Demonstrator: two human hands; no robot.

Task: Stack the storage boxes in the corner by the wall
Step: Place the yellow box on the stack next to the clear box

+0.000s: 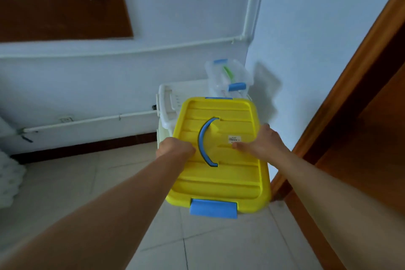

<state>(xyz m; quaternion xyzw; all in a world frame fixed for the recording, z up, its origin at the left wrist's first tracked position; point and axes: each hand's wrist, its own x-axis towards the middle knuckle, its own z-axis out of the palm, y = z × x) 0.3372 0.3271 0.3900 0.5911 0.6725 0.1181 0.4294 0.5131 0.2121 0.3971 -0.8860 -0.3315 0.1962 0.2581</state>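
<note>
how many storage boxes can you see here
3: the yellow-lidded box nearest, gripped on both sides by the left hand and right hand; a white box behind it; a small clear box in the corner. Others may be hidden behind.

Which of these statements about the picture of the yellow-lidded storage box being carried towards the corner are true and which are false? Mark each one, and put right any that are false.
1. Both hands hold the yellow-lidded box. True: the left hand grips its left edge, and the right hand grips its right edge with the thumb on the lid.
2. The curved handle on the lid is red. False: it is blue.
3. A small clear box with blue clips sits on a white box in the corner. True.
4. The latch nearest the camera is green. False: it is blue.
5. The lid bears no label. False: a small white sticker is on it.
</note>
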